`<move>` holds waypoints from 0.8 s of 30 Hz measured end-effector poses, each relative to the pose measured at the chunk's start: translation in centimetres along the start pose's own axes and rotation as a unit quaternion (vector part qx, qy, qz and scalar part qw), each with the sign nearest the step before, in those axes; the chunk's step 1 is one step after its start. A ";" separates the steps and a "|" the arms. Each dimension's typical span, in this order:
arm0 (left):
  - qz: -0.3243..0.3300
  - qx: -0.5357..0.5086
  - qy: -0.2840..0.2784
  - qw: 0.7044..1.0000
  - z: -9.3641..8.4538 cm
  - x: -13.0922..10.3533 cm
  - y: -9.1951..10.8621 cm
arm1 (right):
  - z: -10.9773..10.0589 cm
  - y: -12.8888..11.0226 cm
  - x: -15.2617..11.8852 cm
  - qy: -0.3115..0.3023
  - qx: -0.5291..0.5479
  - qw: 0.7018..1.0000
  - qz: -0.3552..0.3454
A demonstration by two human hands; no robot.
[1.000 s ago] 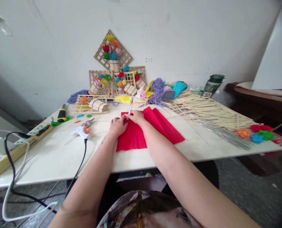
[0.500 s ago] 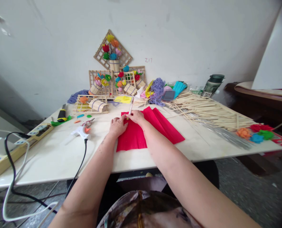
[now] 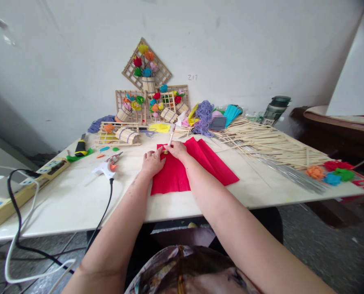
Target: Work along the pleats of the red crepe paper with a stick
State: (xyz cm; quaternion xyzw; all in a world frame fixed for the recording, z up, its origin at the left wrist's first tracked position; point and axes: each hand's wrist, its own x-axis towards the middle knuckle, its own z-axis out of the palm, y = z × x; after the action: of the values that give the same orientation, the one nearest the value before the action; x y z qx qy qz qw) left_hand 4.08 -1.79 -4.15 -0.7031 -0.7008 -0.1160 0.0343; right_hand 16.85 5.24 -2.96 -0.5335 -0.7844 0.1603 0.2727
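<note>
A red crepe sheet (image 3: pixel 172 179) lies on the white table in front of me, its right part folded in layers. My right hand (image 3: pixel 178 150) is closed round a white pen (image 3: pixel 171 135), which stands almost upright near the sheet's upper left edge. Beside it my left hand (image 3: pixel 153 161) rests on the sheet's left edge, fingers spread and pressing down. A small yellowish piece (image 3: pixel 165 152) shows between the fingertips of both hands. The pen's tip is hidden by my right fingers.
A white glue gun (image 3: pixel 106 168) with a black cord lies left, beyond it a yellow-black cutter (image 3: pixel 81 148) and a power strip (image 3: pixel 47 171). Wooden sticks (image 3: pixel 261 139) and metal wires (image 3: pixel 295 175) spread right. Lattice frames with paper flowers (image 3: pixel 147 67) and purple yarn (image 3: pixel 204 114) are behind.
Both hands remain at the same spot on the sheet. The pen has shifted very slightly, and the small yellowish piece shows a little more. The whole view has moved a touch.
</note>
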 end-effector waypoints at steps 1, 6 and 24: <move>0.001 -0.001 0.001 1.000 0.0 0.0 0.0 | 0.0 0.0 0.0 0.008 0.002 1.000 0.001; -0.004 -0.002 0.001 1.000 0.1 0.1 -0.1 | 0.2 -0.1 0.0 0.000 0.015 1.000 -0.009; -0.018 -0.041 -0.014 0.999 0.4 0.3 -0.5 | 0.7 0.0 0.1 -0.012 -0.011 0.999 -0.033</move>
State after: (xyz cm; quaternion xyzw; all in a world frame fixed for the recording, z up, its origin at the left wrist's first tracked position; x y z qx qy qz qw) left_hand 3.65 -1.43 -4.50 -0.6926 -0.7084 -0.1356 -0.0064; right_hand 16.39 5.30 -3.48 -0.5084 -0.8065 0.1487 0.2626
